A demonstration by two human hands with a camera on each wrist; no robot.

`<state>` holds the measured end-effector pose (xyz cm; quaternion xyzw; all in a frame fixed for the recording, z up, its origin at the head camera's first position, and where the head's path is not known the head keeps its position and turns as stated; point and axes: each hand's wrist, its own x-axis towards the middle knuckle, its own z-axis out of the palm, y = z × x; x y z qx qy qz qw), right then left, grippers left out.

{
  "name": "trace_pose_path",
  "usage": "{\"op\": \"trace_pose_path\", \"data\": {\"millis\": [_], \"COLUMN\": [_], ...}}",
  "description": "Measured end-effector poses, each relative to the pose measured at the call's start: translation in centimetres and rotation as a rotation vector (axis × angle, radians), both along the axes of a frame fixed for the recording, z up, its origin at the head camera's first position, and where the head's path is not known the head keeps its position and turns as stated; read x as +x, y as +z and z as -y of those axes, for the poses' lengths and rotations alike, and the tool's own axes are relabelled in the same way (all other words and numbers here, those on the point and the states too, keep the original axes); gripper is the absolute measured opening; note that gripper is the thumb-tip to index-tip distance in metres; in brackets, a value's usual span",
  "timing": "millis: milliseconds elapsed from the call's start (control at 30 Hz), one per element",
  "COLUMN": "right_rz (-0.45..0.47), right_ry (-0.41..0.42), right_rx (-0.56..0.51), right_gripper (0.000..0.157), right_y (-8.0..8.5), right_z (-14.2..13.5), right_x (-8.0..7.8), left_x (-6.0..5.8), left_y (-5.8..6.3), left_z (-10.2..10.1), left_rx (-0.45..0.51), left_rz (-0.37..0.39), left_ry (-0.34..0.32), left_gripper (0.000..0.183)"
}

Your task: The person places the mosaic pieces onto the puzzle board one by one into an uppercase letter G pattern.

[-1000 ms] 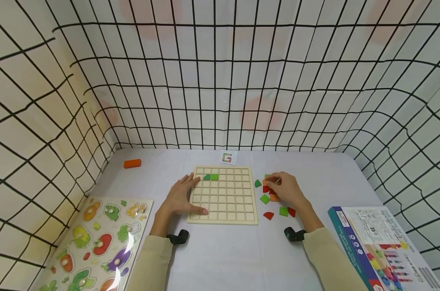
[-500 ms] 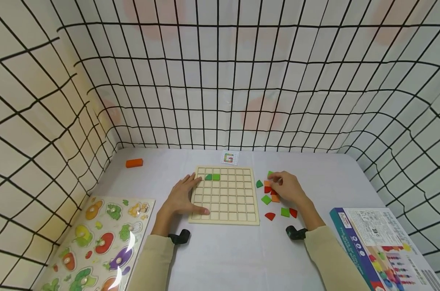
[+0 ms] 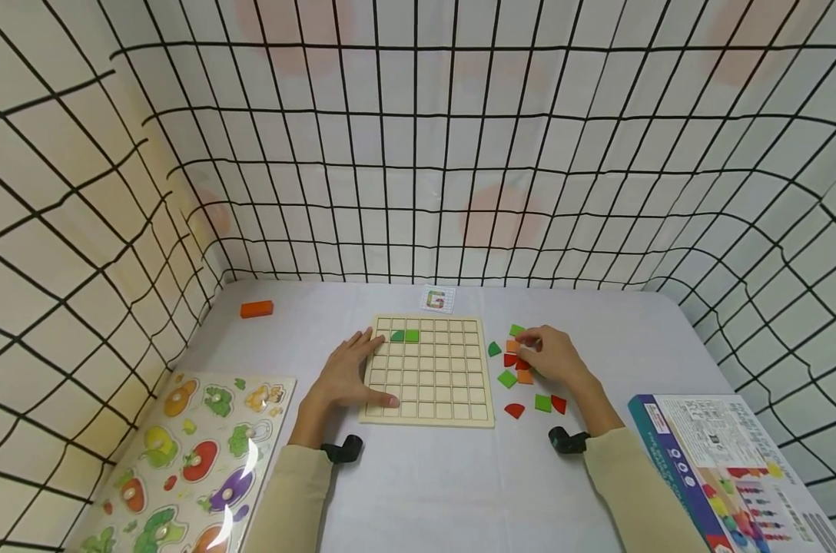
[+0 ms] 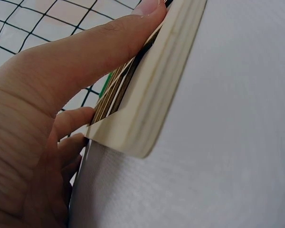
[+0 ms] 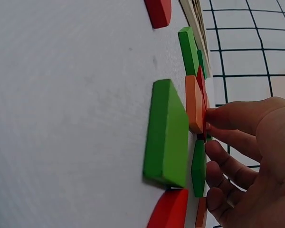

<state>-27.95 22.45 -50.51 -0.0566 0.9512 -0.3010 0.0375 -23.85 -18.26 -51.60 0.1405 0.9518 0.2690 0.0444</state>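
Observation:
A pale wooden grid board [image 3: 432, 376] lies in the middle of the table. Its upper left cells hold a dark green quarter-round tile [image 3: 397, 336] and a light green square tile [image 3: 412, 336]. My left hand [image 3: 345, 376] rests spread over the board's left edge, thumb on the grid. Right of the board, my right hand [image 3: 555, 355] has its fingertips among loose tiles, thumb and index apart. In the right wrist view, the thumb touches near an orange tile [image 5: 194, 104] and a red one behind it. A green square tile [image 5: 166, 135] lies closer to that camera.
A small card with a G pattern [image 3: 438, 299] lies behind the board. An orange block [image 3: 257, 309] is at the back left, a vegetable puzzle board [image 3: 204, 430] at the front left. A printed box [image 3: 722, 461] lies on the right. Black netting surrounds the table.
The right hand has shifted slightly right over the tiles, uncovering more of the light green and orange ones at the back. The left hand and the board stay as they were.

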Motion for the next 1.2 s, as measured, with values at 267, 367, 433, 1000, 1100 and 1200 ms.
{"op": "trace_pose_path", "data": {"millis": [267,367,433,1000,1100,1200], "right_rz": [0.001,0.014,0.016,-0.057,-0.048,-0.037], "right_ry": [0.011,0.006,0.005,0.039,0.038,0.036], "right_rx": [0.027,0.032,0.034,-0.063,-0.077,-0.091], "right_gripper": [0.033,0.032,0.032,0.035,0.034,0.033], "right_y": [-0.1,0.1,0.3,0.9,1.2,1.7], "right_z": [-0.3,-0.3,-0.2,0.9,1.8,3.0], "right_x": [-0.1,-0.1,-0.1,0.1,0.1,0.1], "left_x": [-0.1,-0.1,-0.1,-0.1,-0.1,-0.1], "left_y": [-0.1,0.0,0.0,-0.1,-0.1,0.0], "left_z": [0.0,-0.1,-0.1,0.1,0.1,0.1], "left_rx": [-0.011,-0.008,-0.005,-0.012,-0.01,-0.009], "left_rz": [0.004,0.007,0.009,-0.001,-0.004,-0.005], "left_ry": [-0.004,-0.002,0.0,0.0,0.0,-0.002], "left_gripper": [0.128,0.128,0.128,0.129,0.129,0.129]}}
